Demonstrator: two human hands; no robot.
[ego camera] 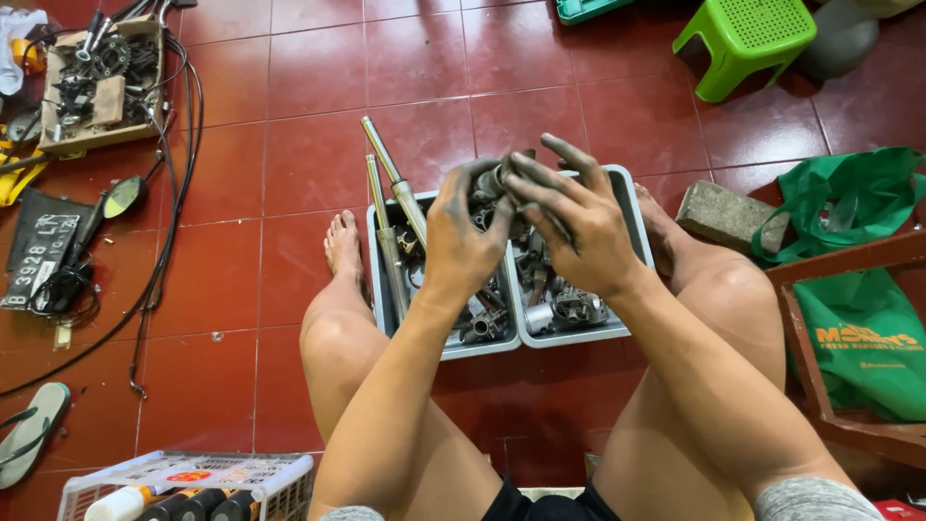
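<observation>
— Knees and bare thighs are filling the bottom of the view; what are the hands doing above them?

— Both are working together over the grey trays (617, 333) on the red tiled floor (318, 106). The left hand (463, 241) and the right hand (577, 227), both smeared with grease, are closing around one small dark metal part (494, 180), fingers curled on it, held just above the trays.

— What step is this looking like?

— Judging by the grip, they are turning or prying the part, sorting through engine pieces. Two fork tubes (391, 188) are leaning out of the left tray.

— And what is the next move calling for?

— Probably a firm twist with greasy fingers, so a slip is a risk. A green stool (743, 43) is standing well apart.
</observation>
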